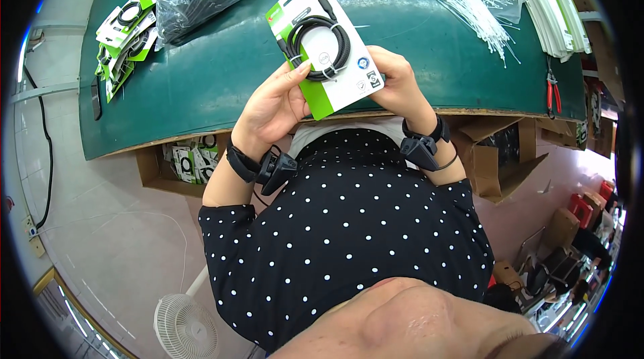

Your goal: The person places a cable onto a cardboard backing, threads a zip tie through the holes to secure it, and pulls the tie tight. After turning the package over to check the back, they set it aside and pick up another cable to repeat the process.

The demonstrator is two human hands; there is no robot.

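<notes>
Between my two hands, over the near edge of the table, a white and green backing card is held tilted with its printed front facing up. A coiled black cable lies on its front, tied with white zip ties. My left hand is closed on the card's left edge, the thumb pressing by the coil. At the right edge my right hand grips the card, its fingertips hidden behind it. Each wrist wears a black strap with a small device.
Carded cables are piled at left beside a plastic bag of black cables. White zip ties, stacked cards and red-handled pliers lie right on the green table. Cardboard boxes sit below; a fan stands lower left.
</notes>
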